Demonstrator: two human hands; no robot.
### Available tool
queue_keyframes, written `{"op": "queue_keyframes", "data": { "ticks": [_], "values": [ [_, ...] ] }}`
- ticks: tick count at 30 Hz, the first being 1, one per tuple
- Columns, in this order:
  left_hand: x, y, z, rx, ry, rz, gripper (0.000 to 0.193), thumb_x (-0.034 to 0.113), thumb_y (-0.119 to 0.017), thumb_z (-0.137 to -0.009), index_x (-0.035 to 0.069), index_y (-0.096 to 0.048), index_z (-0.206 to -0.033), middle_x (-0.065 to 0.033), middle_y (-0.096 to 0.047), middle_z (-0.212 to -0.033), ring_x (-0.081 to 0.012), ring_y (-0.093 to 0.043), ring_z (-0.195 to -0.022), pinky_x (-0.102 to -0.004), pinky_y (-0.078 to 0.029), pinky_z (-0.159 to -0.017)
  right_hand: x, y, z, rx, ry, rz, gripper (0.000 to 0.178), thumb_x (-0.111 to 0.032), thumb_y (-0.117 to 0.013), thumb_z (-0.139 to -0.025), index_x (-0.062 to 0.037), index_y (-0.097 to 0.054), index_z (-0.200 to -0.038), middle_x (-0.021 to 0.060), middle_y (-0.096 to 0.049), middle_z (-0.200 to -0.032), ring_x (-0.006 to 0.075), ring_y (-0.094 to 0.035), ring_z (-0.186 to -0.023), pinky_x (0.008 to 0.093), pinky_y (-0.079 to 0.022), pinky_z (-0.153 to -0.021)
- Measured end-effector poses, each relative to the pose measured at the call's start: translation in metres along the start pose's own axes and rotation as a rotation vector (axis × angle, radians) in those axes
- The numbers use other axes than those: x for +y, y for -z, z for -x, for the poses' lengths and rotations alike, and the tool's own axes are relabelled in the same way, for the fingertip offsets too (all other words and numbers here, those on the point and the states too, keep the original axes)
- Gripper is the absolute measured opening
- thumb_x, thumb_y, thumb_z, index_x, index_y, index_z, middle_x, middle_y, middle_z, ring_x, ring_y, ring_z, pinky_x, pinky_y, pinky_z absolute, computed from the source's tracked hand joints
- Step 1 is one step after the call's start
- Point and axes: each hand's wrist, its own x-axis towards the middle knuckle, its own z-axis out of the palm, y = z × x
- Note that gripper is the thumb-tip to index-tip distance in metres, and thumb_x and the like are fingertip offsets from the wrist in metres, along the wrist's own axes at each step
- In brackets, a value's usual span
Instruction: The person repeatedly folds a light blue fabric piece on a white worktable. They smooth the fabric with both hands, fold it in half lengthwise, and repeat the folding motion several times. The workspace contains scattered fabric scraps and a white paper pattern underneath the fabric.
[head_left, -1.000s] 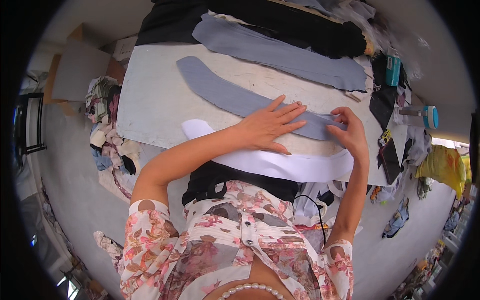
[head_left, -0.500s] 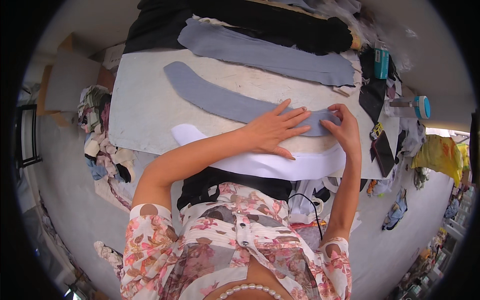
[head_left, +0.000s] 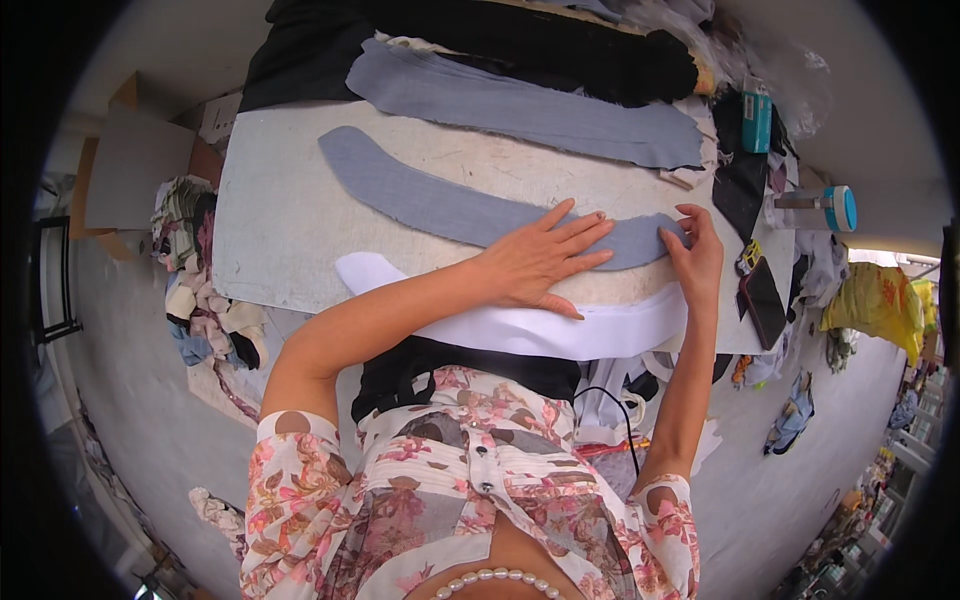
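A curved grey-blue fabric strip (head_left: 430,200) lies flat across the white table. My left hand (head_left: 545,260) rests on it, palm down with fingers spread, pressing right of its middle. My right hand (head_left: 700,248) is at the strip's rounded right end, the thumb touching the cloth and the forefinger apart from it, just past the edge. Between the strip and me lies a curved white piece (head_left: 560,332), partly hidden under my left forearm. Farther back is a wider grey-blue fabric piece (head_left: 530,110) with frayed edges.
Black cloth (head_left: 560,55) covers the table's far side. Along the right stand a teal box (head_left: 756,120) and a clear jar with a blue lid (head_left: 815,210), with a dark phone (head_left: 764,305) nearer. Cloth scraps (head_left: 200,290) heap beyond the table's left edge.
My right hand has slid slightly right along the strip to its end, uncovering more cloth. My left hand stays pressed on the strip. The whole view has shifted a little.
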Motion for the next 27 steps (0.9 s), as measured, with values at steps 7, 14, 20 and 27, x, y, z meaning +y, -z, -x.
{"op": "queue_keyframes", "data": {
  "ticks": [7, 14, 20, 27],
  "values": [
    [0.0, -0.001, 0.001, 0.039, -0.004, 0.025, 0.091, 0.075, -0.037, -0.083, 0.01, -0.034, -0.147, -0.0156, -0.021, -0.157, -0.0283, -0.016, -0.146, -0.0501, -0.01, -0.119, -0.016, 0.0, -0.005, 0.079, -0.098, -0.387, 0.023, -0.022, -0.066, -0.091, 0.0006, -0.064, -0.091, 0.0018, -0.064, -0.076, 0.006, -0.052, -0.06, 0.0216, -0.041, -0.056],
    [0.001, -0.004, -0.003, 0.072, -0.003, 0.069, 0.088, 0.072, -0.039, -0.085, 0.008, -0.037, -0.146, -0.017, -0.023, -0.156, -0.0286, -0.016, -0.146, -0.0505, -0.01, -0.119, -0.005, 0.014, -0.023, 0.046, -0.199, -0.572, 0.023, -0.023, -0.059, -0.096, -0.0009, -0.063, -0.093, 0.002, -0.063, -0.074, 0.0013, -0.047, -0.054, 0.0158, -0.032, -0.048],
    [0.013, -0.015, -0.017, 0.212, 0.068, 0.123, 0.076, 0.063, -0.044, -0.09, 0.007, -0.044, -0.141, -0.0196, -0.03, -0.152, -0.03, -0.022, -0.144, -0.054, -0.009, -0.117, -0.058, 0.013, 0.003, 0.086, -0.018, -0.52, 0.013, -0.014, -0.061, -0.094, -0.0015, -0.062, -0.092, 0.0013, -0.062, -0.076, 0.002, -0.047, -0.058, 0.0172, -0.035, -0.052],
    [-0.02, 0.048, 0.087, 0.694, 0.57, 0.13, 0.037, 0.025, -0.061, -0.089, 0.009, -0.062, -0.123, -0.0114, -0.057, -0.132, -0.0296, -0.04, -0.136, -0.0527, -0.021, -0.113, -0.147, -0.068, 0.072, -0.252, 0.26, -0.433, 0.004, -0.002, -0.066, -0.086, -0.0019, -0.065, -0.09, 0.0007, -0.064, -0.079, 0.0068, -0.056, -0.065, 0.0212, -0.044, -0.058]
  ]
}}
